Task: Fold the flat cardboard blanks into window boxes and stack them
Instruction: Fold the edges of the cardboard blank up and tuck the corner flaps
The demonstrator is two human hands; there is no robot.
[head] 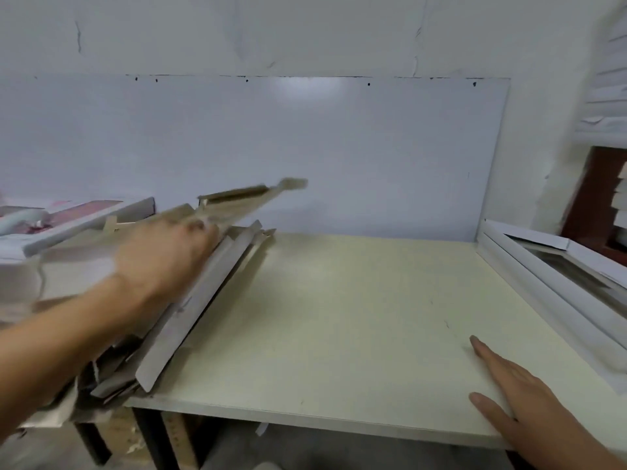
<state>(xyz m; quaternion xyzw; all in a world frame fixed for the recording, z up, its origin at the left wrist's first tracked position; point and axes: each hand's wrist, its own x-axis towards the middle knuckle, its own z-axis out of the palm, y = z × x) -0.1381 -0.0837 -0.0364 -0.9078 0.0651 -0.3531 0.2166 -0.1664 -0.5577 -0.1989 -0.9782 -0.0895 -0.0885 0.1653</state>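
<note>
My left hand (163,256) grips a flat cardboard blank (237,198) and holds it tilted up off the pile of flat blanks (190,300) at the table's left side. The raised blank is blurred and points toward the back wall. Straight-fingered, my right hand (512,395) rests palm down on the pale table (339,317) near its front right corner and holds nothing. Folded white window boxes (556,283) lie stacked at the right edge of the table.
A white tray with pink items (84,215) sits at the back left behind the blanks. A white panel (339,147) lines the wall behind the table. Shelves with white stacks (607,79) stand at the far right. Cardboard scraps hang below the table's left front.
</note>
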